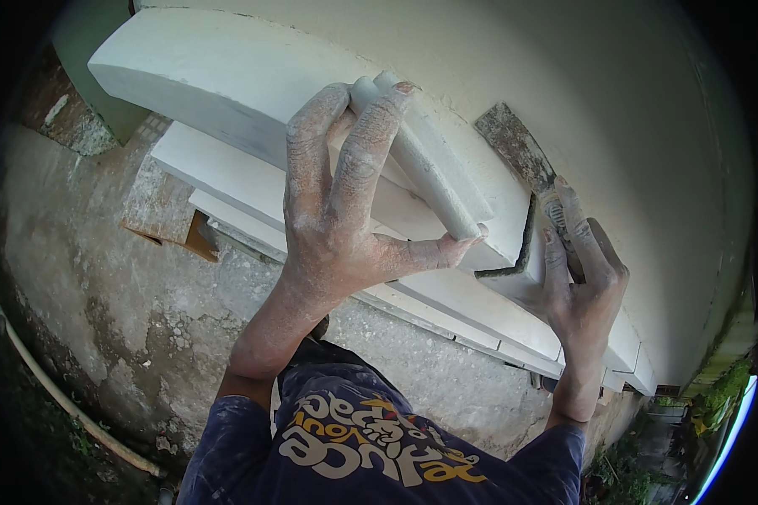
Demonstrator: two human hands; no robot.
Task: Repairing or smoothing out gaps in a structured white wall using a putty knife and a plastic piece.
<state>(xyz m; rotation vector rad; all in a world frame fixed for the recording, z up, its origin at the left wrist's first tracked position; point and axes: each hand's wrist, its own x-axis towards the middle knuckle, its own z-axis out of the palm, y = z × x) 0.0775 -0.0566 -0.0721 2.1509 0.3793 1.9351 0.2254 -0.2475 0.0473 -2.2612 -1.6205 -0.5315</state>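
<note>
White piece (pixel 432 172) in left hand (pixel 333 223), long axis upper-left to lower-right

Pale wall (pixel 665 177) | stained grey concrete floor (pixel 101 278) | green plants (pixel 724 396), lower right | bright light (pixel 731 429) beside them

An outdoor work spot against a building's pale wall (pixel 661 160) is being suggested by a stained concrete floor (pixel 101 278), along whose left edge a pale hose or pipe (pixel 56 396) is being seen. White ledges (pixel 219 63) are being backed by the wall; beyond the floor's right edge, green plants (pixel 720 398) are being lit by daylight.
</note>
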